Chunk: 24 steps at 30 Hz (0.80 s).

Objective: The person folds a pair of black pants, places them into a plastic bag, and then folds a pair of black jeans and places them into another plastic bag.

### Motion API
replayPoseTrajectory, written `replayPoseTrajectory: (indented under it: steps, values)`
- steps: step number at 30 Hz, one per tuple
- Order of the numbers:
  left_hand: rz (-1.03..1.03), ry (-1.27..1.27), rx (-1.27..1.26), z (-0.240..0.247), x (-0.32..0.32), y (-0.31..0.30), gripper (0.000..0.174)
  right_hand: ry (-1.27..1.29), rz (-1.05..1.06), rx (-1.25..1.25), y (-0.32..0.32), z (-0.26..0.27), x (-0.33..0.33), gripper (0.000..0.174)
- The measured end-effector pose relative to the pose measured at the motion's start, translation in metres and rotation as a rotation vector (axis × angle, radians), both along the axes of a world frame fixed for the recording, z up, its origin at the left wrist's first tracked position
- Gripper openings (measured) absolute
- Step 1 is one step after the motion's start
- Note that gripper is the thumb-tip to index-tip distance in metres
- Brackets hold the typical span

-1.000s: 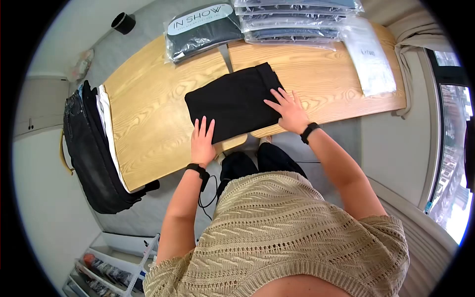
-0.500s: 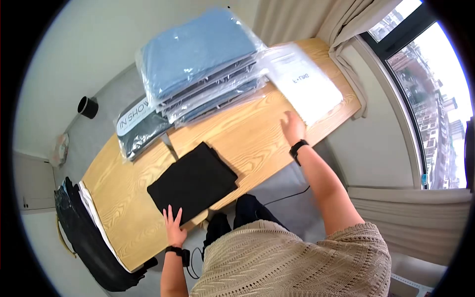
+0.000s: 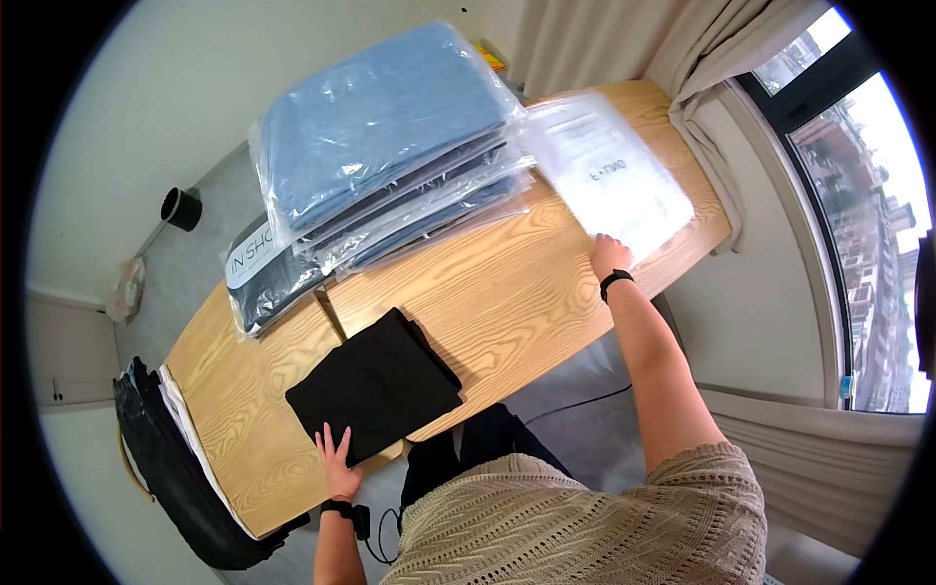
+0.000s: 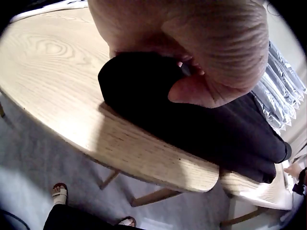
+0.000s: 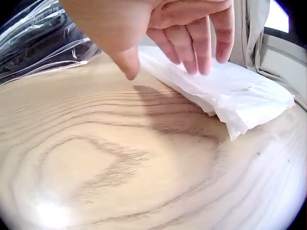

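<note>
The garment, black and folded, lies on the counter at its near edge, to your left, its longer side running roughly along that edge. Your left grip rests on its near left corner, fingers straight and spread on the cloth. Your right grip is well apart from it, at the near left corner of the bags, and is clearly the nearer of the two to them. They lie flat, their long axis slanting from that end away from you and leftward, so most of their length is beyond your fingers. The right wrist view shows that grip wide, thumb well clear of loosely bent fingers; whether the fingertips touch the plastic, I cannot tell. A pinch would likely go best at that near corner, where the edge faces your thumb.
</note>
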<state>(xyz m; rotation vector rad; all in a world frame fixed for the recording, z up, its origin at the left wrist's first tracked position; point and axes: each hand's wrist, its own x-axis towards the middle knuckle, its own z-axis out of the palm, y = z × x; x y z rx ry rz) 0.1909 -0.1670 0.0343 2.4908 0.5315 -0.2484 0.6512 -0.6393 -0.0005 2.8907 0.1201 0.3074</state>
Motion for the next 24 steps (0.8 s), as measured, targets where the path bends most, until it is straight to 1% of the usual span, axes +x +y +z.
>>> replayPoseTrajectory:
  steps: [2, 3, 5, 6, 7, 9, 11, 13, 15, 17, 18, 19, 22, 24]
  values:
    - [0.000, 0.003, 0.001, -0.001, 0.002, 0.001, 0.088, 0.253, -0.096, 0.018, -0.001, 0.002, 0.007, 0.016]
    - [0.002, 0.007, 0.005, -0.002, 0.001, 0.002, 0.089, 0.253, -0.094, 0.019, -0.002, 0.005, 0.010, 0.016]
    - [0.004, 0.016, 0.004, -0.001, 0.002, 0.002, 0.089, 0.239, -0.109, 0.101, -0.004, 0.013, 0.013, 0.013]
    - [0.003, 0.026, -0.002, 0.000, 0.002, 0.003, 0.088, 0.234, -0.079, 0.091, -0.004, 0.020, 0.013, 0.014]
    - [0.002, 0.029, -0.002, 0.000, 0.001, 0.003, 0.088, 0.238, -0.081, 0.090, -0.003, 0.020, 0.010, 0.014]
    - [0.008, 0.013, 0.003, -0.003, 0.002, 0.002, 0.088, 0.167, -0.046, 0.089, -0.001, 0.021, 0.006, 0.014]
    - [0.006, 0.005, 0.004, -0.004, 0.002, 0.002, 0.088, 0.175, -0.054, 0.086, -0.003, 0.012, 0.008, 0.014]
    - [0.010, 0.004, 0.009, -0.003, 0.001, 0.003, 0.088, 0.325, -0.146, 0.052, -0.007, 0.004, 0.016, 0.015]
    - [0.012, 0.014, -0.012, -0.002, 0.001, 0.003, 0.088, 0.294, -0.122, 0.070, -0.009, 0.009, 0.016, 0.016]
    - [0.012, 0.018, 0.003, -0.005, 0.000, 0.003, 0.088, 0.297, -0.167, 0.099, -0.011, 0.017, 0.020, 0.019]
    - [0.013, 0.017, 0.021, -0.007, 0.001, 0.003, 0.088, 0.289, -0.178, 0.152, -0.011, 0.022, 0.021, 0.015]
    - [0.015, 0.011, 0.021, -0.008, 0.001, 0.003, 0.088, 0.284, -0.176, 0.151, -0.012, 0.025, 0.022, 0.015]
    - [0.025, 0.004, 0.023, -0.007, 0.001, 0.002, 0.087, 0.216, -0.125, 0.179, -0.016, 0.032, 0.021, 0.018]
    - [0.024, 0.004, 0.037, -0.007, 0.001, 0.001, 0.087, 0.294, -0.097, 0.226, -0.016, 0.044, 0.018, 0.028]
